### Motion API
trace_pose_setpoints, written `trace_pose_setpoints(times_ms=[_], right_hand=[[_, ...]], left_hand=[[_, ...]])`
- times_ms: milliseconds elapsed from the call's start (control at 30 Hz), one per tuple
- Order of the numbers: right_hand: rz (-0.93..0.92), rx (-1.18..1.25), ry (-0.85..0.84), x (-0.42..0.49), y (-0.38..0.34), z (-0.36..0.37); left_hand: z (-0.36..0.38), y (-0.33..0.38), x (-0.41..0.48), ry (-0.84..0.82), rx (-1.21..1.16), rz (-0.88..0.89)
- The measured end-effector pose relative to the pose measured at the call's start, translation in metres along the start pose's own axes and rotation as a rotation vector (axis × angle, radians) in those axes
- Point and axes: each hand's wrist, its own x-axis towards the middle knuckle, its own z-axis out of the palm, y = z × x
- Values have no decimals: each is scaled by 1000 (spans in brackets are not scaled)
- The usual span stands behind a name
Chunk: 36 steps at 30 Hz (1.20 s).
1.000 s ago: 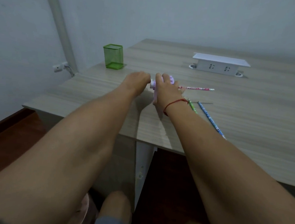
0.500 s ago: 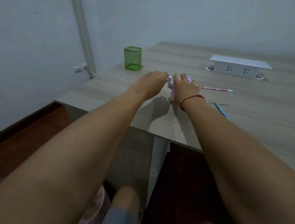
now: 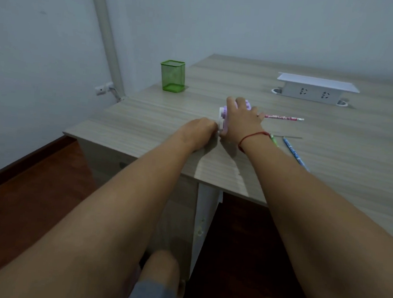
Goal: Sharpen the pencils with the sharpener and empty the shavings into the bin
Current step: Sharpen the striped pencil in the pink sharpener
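Our right hand (image 3: 242, 123) clamps over the purple sharpener (image 3: 225, 122) near the desk (image 3: 146, 121) front edge, our left hand (image 3: 201, 131) curls round its white crank (image 3: 220, 125), pink pencil (image 3: 283, 118) poking out rightward.

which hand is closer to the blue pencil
Right. The right hand grips the sharpener just left of the blue pencil; the left hand is farther left, beyond the sharpener.

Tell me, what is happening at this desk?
A person is working a purple sharpener on the desk. The right hand holds its body from above, and the left hand grips the white crank. A pink pencil sticks out behind the right hand. A green pencil and a blue pencil lie nearby.
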Motion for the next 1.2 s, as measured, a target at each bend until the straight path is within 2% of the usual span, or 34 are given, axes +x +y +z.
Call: trace_pose_setpoints(times_ms=[167, 400, 667, 833, 1000, 1100, 1200], right_hand=[[-46, -11, 12, 2, 3, 2], [13, -6, -18, 2, -1, -3], [54, 27, -36, 5, -1, 0], [73, -20, -39, 8, -5, -2], [77, -47, -44, 11, -6, -2], [76, -37, -24, 7, -7, -1], [64, -34, -6, 4, -7, -3]], left_hand=[[0, -12, 22, -14, 144, 33], [-13, -16, 46, 37, 319, 123], [-9, -20, 48, 117, 349, 138], [-35, -21, 66, 220, 256, 160], [-47, -18, 46, 278, 232, 278], [-35, -18, 29, 324, 311, 315], [-31, -19, 18, 267, 394, 340]])
